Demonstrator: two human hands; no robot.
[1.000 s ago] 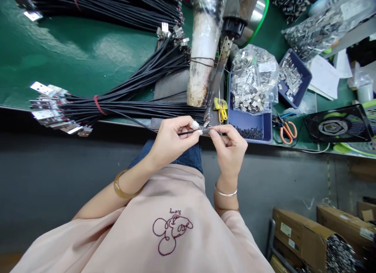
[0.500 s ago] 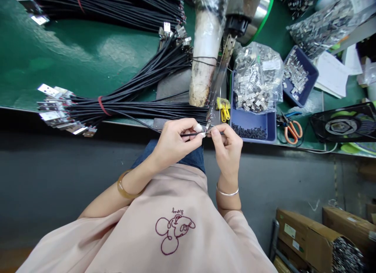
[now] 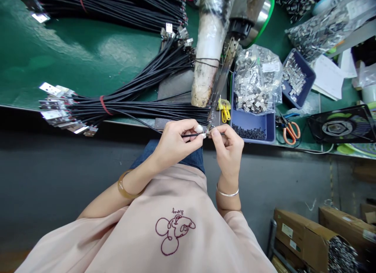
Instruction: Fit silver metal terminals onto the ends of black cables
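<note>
My left hand (image 3: pixel 176 141) is closed in a pinch on a thin black cable (image 3: pixel 141 123) close to its end, at the bench's near edge. My right hand (image 3: pixel 227 145) is closed too, pinching a small metal piece (image 3: pixel 209 131) at the cable's tip, right under the soldering iron's tip (image 3: pixel 212 115). The two hands nearly touch. The cable trails off left toward a bundle of black cables (image 3: pixel 138 106) tied with a red band, whose metal connectors (image 3: pixel 58 108) fan out at the left.
A blue tray (image 3: pixel 252 122) holds a clear bag of metal clips (image 3: pixel 255 83) and small black parts. Orange-handled scissors (image 3: pixel 289 130), yellow snips (image 3: pixel 225 110) and a black fan (image 3: pixel 340 126) lie to the right. Cardboard boxes (image 3: pixel 305 234) stand on the floor.
My right hand has shifted a little to the left, closer to my left hand. Both hands stay pinched at the cable's end under the iron.
</note>
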